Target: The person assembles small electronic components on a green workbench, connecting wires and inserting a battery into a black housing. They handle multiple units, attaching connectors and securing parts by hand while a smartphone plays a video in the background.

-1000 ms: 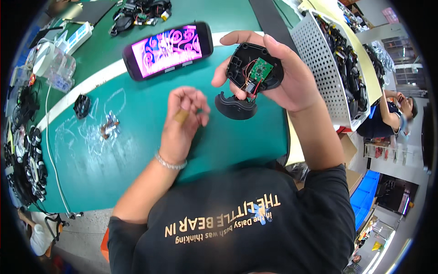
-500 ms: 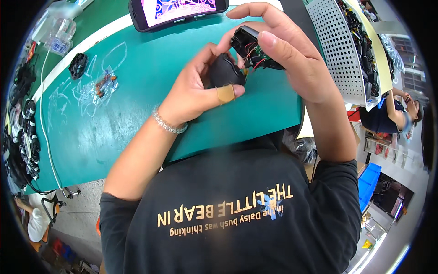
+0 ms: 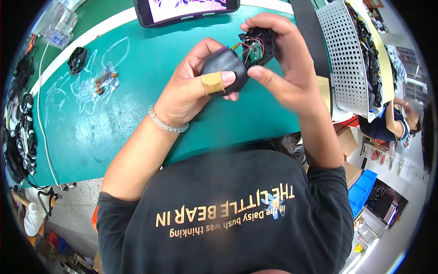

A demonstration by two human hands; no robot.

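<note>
A rounded black plastic housing (image 3: 223, 66) is gripped by my left hand (image 3: 189, 86), its thumb with a tan bandage pressed over the near side. My right hand (image 3: 292, 68) holds the matching black shell (image 3: 269, 39), fingers behind it and thumb near its lower edge. Inside that shell a small green circuit board (image 3: 256, 52) shows, with thin red wires around it. Wires run across the narrow gap between the two parts, which sit side by side above the green table. The far side of the housing is hidden.
A phone (image 3: 189, 10) with a lit screen stands at the table's back edge. On the left lie a small black part (image 3: 78, 60) and a clear bag with orange-brown pieces (image 3: 106, 82). A white perforated basket (image 3: 349, 59) of black parts stands right. Bundled cables (image 3: 28, 132) lie far left.
The right-hand shell has turned so its circuit board faces up more. My left hand has tilted the housing, and its smooth outer side now faces up.
</note>
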